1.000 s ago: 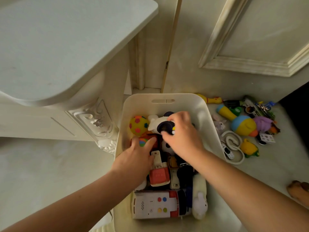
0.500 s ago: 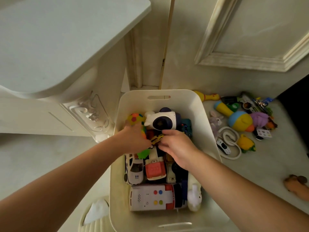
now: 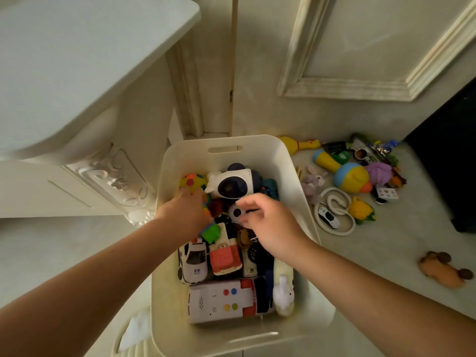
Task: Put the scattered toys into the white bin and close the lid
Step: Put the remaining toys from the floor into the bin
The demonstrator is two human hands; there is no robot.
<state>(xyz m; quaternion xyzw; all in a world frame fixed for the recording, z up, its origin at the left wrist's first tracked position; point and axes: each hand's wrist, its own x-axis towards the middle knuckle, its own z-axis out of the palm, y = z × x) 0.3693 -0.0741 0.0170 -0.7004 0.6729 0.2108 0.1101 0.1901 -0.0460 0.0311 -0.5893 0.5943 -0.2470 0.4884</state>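
The left hand [image 3: 186,212] reaches down among the toys in the white bin [image 3: 283,161], fingertips at the spotted ball [image 3: 192,181]. I cannot tell whether it grips anything. The right hand [image 3: 270,222] hovers over the packed toys, fingers loosely curled, holding nothing visible. More scattered toys [image 3: 353,177] lie on the floor just right of the bin.

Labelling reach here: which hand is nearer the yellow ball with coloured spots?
Left. The left hand sits at the near edge of the ball; the right hand hangs to its right.
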